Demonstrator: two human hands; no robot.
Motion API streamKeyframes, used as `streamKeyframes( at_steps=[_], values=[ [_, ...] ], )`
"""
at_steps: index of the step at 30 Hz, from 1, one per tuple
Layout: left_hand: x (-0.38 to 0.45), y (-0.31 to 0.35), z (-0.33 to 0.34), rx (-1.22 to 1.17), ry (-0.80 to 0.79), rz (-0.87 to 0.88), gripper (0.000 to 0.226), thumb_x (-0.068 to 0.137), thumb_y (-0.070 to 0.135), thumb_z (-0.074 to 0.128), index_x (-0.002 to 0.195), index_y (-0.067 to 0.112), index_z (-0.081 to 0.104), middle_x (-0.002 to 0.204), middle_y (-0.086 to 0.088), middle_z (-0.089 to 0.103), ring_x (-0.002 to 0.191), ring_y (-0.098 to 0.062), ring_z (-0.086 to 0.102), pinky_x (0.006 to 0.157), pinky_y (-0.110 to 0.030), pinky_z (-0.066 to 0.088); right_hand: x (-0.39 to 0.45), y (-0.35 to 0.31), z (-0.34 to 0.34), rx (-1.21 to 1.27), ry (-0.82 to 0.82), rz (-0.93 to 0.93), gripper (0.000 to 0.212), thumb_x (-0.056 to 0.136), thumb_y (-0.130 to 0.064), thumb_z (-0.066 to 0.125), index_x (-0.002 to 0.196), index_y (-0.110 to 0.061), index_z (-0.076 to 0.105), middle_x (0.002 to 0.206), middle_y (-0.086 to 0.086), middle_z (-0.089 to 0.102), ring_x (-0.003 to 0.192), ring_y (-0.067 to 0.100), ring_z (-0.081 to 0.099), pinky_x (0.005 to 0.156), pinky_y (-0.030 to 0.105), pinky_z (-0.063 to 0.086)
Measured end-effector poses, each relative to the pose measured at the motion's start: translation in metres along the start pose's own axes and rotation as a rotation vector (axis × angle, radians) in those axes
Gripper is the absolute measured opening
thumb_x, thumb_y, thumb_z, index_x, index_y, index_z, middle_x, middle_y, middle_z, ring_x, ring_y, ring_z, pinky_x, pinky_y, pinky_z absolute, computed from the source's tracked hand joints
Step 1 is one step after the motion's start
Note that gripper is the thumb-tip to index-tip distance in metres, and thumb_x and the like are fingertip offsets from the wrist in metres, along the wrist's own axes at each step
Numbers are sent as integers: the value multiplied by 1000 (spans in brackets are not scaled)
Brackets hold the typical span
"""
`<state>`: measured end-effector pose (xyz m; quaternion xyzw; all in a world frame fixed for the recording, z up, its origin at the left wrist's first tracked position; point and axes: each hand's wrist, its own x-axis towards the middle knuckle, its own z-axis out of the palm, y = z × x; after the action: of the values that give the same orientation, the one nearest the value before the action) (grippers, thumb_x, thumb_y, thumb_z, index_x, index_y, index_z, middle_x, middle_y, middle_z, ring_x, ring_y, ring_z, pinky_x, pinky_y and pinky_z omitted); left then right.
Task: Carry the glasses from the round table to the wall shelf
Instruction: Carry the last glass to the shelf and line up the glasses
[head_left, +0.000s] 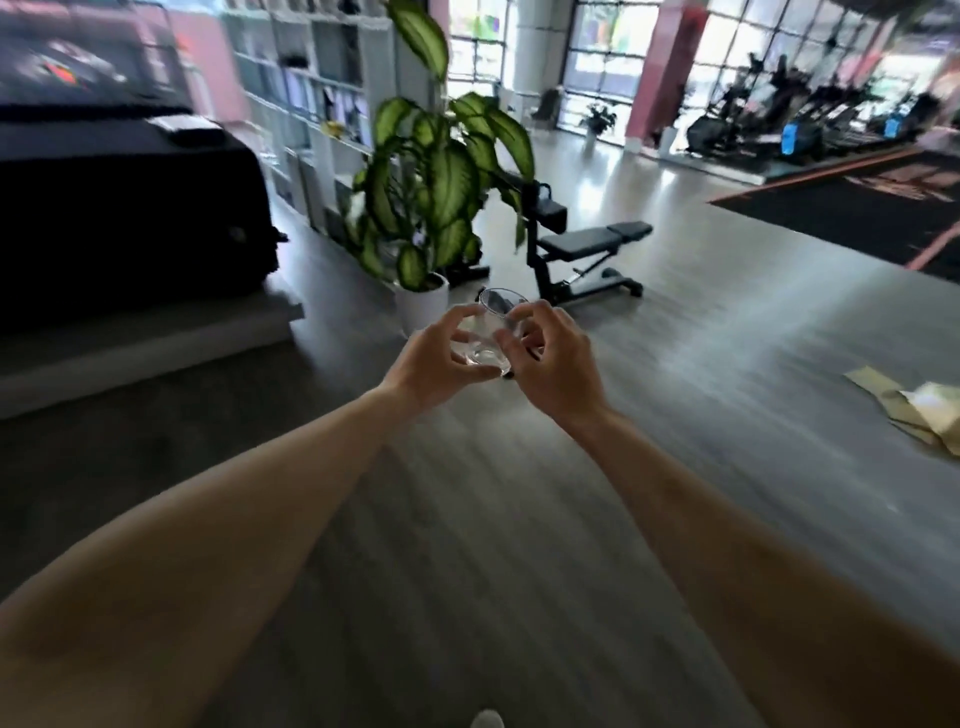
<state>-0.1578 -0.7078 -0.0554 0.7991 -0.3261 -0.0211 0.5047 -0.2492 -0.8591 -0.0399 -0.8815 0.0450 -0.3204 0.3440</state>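
A clear drinking glass (488, 332) is held out in front of me over the wooden floor, tilted a little away from me. My left hand (441, 358) wraps its left side and my right hand (550, 358) grips its right side, so both hands are shut on it. The white wall shelf (306, 93) with many compartments stands at the back left, well beyond my hands. The round table is out of view. The picture is blurred by motion.
A tall potted plant (426, 197) in a white pot stands just ahead. A black weight bench (587, 249) is right of it. A dark counter (119, 208) on a pale base fills the left. Crumpled paper (914, 410) lies on the floor at right.
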Motion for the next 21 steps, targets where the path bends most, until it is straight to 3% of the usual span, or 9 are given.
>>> streamKeyframes(
  at_steps=[3, 8, 11, 13, 16, 21],
  values=[
    [33, -24, -51, 55, 47, -9, 77, 65, 36, 86, 132, 34, 49, 112, 1, 67, 80, -9, 72, 74, -31, 60, 53, -12, 44, 62, -44, -68, 24, 89, -42, 67, 105, -26, 64, 97, 1, 64, 84, 17, 66, 77, 43, 58],
    [93, -58, -121, 90, 149, -27, 69, 66, 30, 88, 123, 39, 51, 110, -2, 68, 80, -3, 68, 66, -11, 49, 147, -24, 112, 123, -115, -162, 24, 89, -47, 66, 106, -30, 64, 97, 0, 65, 83, 13, 65, 77, 41, 57],
    [130, -73, -156, 92, 216, -49, 72, 61, 42, 88, 121, 45, 50, 107, -1, 69, 67, -1, 67, 67, -21, 54, 203, -36, 142, 160, -160, -198, 26, 90, -43, 67, 109, -26, 66, 98, 0, 64, 84, 15, 66, 79, 40, 57],
    [156, -82, -180, 100, 275, -66, 73, 62, 36, 89, 125, 39, 51, 103, -1, 70, 64, -3, 67, 69, -28, 58, 243, -45, 162, 173, -179, -235, 24, 89, -44, 67, 107, -28, 66, 97, -1, 64, 84, 14, 66, 79, 39, 56],
    [186, -87, -216, 123, 373, -63, 72, 67, 25, 89, 130, 28, 53, 101, 3, 69, 71, -6, 71, 68, -28, 59, 295, -60, 191, 201, -198, -316, 20, 88, -44, 67, 103, -30, 65, 95, -4, 64, 81, 10, 65, 77, 39, 57],
    [214, -112, -279, 179, 495, -126, 72, 68, 33, 88, 129, 37, 52, 105, 7, 70, 72, -8, 72, 71, -27, 60, 359, -94, 249, 267, -283, -395, 22, 86, -49, 64, 100, -32, 63, 94, -5, 63, 80, 11, 68, 75, 41, 58]
  ],
)
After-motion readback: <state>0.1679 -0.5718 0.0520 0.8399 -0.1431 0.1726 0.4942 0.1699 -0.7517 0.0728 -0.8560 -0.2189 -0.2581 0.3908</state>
